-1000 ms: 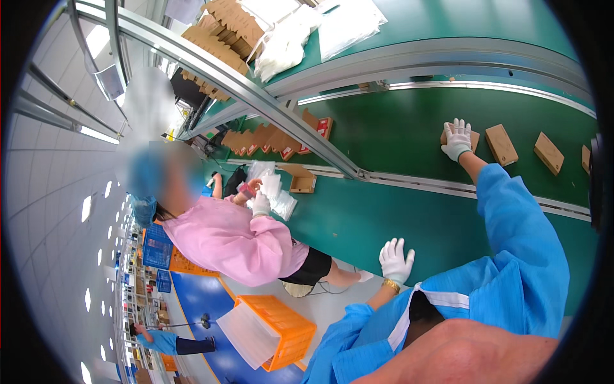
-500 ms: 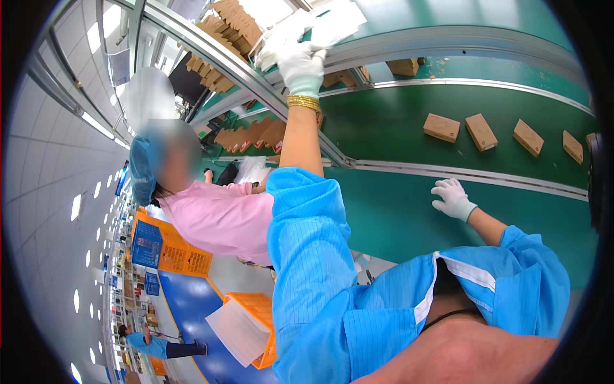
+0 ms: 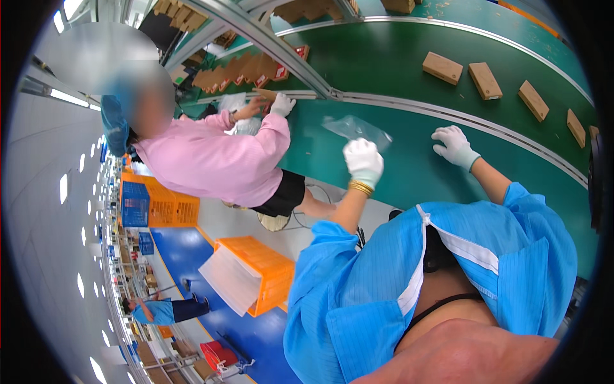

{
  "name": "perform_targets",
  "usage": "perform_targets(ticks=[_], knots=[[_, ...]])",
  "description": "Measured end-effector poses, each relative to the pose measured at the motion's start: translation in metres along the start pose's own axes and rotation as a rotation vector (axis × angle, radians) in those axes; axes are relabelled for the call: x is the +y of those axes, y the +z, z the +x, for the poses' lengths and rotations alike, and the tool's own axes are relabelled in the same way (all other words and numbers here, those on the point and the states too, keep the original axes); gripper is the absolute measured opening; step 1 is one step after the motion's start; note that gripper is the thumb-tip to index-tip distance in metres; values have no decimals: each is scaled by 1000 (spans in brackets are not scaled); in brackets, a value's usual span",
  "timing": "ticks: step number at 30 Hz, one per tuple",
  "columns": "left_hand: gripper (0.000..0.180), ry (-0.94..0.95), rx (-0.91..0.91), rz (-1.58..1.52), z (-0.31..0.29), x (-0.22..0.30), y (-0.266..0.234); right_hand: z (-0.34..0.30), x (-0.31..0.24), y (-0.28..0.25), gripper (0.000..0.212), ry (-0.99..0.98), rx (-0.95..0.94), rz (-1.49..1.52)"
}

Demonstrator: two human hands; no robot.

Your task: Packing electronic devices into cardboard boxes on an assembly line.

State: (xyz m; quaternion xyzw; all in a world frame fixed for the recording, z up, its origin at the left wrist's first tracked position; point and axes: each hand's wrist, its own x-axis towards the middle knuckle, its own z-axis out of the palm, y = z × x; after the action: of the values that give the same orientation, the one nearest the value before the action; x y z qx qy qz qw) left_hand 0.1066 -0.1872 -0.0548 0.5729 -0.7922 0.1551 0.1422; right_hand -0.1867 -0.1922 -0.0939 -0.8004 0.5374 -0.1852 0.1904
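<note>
A white knit glove covers my left hand (image 3: 363, 161), with gold bangles at the wrist. Its fingers are closed on a clear plastic bag (image 3: 359, 130) that spreads out over the green tabletop (image 3: 403, 157). To its right, my gloved right hand (image 3: 455, 146) rests at the tabletop with fingers apart and nothing in them. Beyond the metal rail, several small brown cardboard boxes (image 3: 481, 80) lie on a dark green belt.
On my left a co-worker in a pink top (image 3: 217, 153) handles a brown box at the same table. A metal frame post (image 3: 281, 54) slants between us and the belt. Orange crates (image 3: 268, 275) stand on the floor; more boxes (image 3: 240, 69) lean in a row.
My left hand has come down from the upper shelf to the tabletop and now has a clear bag in it. My right hand stays about where it was. The view has tilted down.
</note>
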Motion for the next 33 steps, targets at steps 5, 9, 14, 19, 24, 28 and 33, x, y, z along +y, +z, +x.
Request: perform_targets(ticks=[5, 9, 14, 19, 24, 28, 33], knots=[[70, -201, -509, -211, -57, 47, 24, 57, -22, 7, 30, -24, 2, 4], [68, -400, -362, -528, -54, 28, 19, 112, -40, 8, 32, 48, 35, 170], [28, -395, 88, -653, -78, -12, 20, 130, -47, 29, 37, 225, -54, 397], [27, -716, 187, -804, -87, -45, 44, 114, -78, 37, 74, 166, -190, 259], [38, -842, 90, -778, -54, -79, 72, 104, -167, 80, 109, 189, -271, 186], [40, -1071, 8, -1130, -44, -84, 74, 151, -145, 126, 64, 182, -46, 291], [73, -1276, -5, -1654, -32, -110, 29, 171, -114, 60, 43, 168, -96, 901]])
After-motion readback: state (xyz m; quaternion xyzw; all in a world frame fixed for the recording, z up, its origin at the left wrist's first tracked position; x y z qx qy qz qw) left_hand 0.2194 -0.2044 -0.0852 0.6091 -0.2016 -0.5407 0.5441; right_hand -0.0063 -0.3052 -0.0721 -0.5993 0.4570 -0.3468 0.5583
